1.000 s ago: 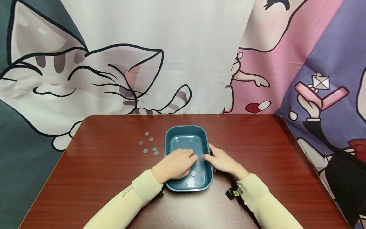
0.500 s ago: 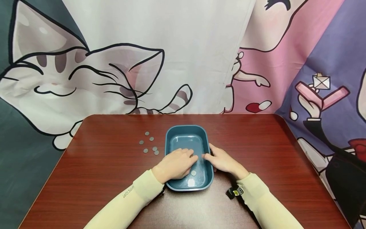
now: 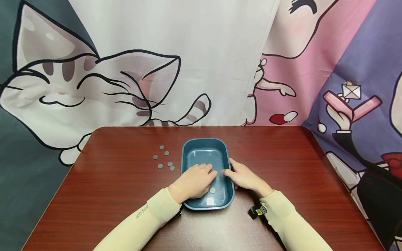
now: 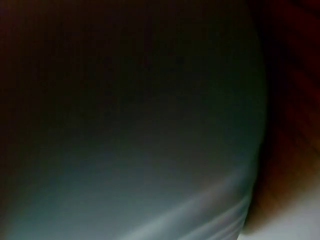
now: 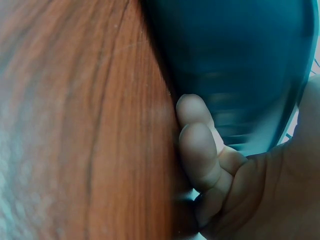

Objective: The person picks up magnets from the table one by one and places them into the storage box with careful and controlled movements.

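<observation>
Backdrop: hanging cloth printed with cartoon figures (image 3: 201,35). In front, a reddish-brown wood-grain table (image 3: 116,195). Landmark: the blue-green, round-cornered rectangular tray (image 3: 205,157), plastic by its look, standing flat.

Hands: the right hand (image 3: 246,177) grips the tray's right wall, thumb over the rim, fingers along the outside; the right wrist view shows fingertips against the wall, down by the table. The left hand (image 3: 194,179) reaches over the tray's left rim to the inside, knuckles bent, fingertips hidden. Cannot tell how far open it is or whether it has hold of anything; left wrist view too dark to help.

Small flat grey disc (image 3: 212,190) lies on the tray floor, near end. Six similar grey discs (image 3: 166,153) lie left of the tray, two nearly touching.

Risks (judged): a thin disc on a smooth floor may slide from the fingertips; the left forearm may knock the tray if the right grip slackens.

Room: the table's far edge is near the tray's far end; discs limit shifting leftward; more space lies rightward, beyond the right hand.
</observation>
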The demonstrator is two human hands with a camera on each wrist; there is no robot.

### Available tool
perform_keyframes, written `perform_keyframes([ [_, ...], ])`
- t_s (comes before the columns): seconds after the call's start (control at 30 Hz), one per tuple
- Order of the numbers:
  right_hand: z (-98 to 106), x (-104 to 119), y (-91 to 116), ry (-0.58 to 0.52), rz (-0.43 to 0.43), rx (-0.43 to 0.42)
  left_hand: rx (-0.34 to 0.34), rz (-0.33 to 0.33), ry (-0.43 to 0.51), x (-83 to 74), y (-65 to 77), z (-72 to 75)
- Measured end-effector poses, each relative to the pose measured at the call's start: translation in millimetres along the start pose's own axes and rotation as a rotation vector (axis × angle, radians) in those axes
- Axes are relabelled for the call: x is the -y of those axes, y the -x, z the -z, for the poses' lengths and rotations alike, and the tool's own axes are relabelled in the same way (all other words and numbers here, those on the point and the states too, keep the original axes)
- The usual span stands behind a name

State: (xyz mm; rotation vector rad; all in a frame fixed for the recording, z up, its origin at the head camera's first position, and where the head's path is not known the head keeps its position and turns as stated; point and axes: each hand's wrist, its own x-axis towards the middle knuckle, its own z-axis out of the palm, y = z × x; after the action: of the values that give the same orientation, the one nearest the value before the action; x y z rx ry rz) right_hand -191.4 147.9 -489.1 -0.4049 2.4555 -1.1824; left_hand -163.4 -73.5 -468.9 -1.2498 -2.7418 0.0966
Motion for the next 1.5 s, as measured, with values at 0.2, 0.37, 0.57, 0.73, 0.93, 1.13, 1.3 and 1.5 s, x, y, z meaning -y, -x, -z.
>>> perform_keyframes([
  [0.2,-1.0,0.0,-0.1,-0.007,0.015,-0.001,-0.011,-0.002,-0.025,0.4,3.2,1.1],
  [0.37,-0.9,0.7,0.3,-0.007,0.004,0.0,-0.008,0.016,-0.029,0.7,5.2,3.6],
  [0.57,-0.1,2.2,0.9,0.006,0.002,0.0,-0.053,0.026,-0.003,2.1,9.1,8.6],
  [0.73,0.1,2.6,0.8,0.002,-0.007,-0.002,-0.11,0.037,0.033,5.3,12.9,10.8],
  [0.93,-0.8,1.8,0.2,-0.011,0.001,-0.001,-0.134,0.058,0.063,10.7,18.2,14.8],
  [1.13,-1.0,1.7,0.0,-0.01,0.003,-0.002,-0.115,0.083,0.11,17.0,24.0,19.7],
  [1.3,-0.5,3.4,0.6,-0.006,-0.003,-0.006,-0.108,0.102,0.131,23.9,29.4,22.9],
  [1.5,-0.9,4.2,0.9,-0.008,-0.006,-0.008,-0.116,0.132,0.142,35.8,39.3,26.6],
])
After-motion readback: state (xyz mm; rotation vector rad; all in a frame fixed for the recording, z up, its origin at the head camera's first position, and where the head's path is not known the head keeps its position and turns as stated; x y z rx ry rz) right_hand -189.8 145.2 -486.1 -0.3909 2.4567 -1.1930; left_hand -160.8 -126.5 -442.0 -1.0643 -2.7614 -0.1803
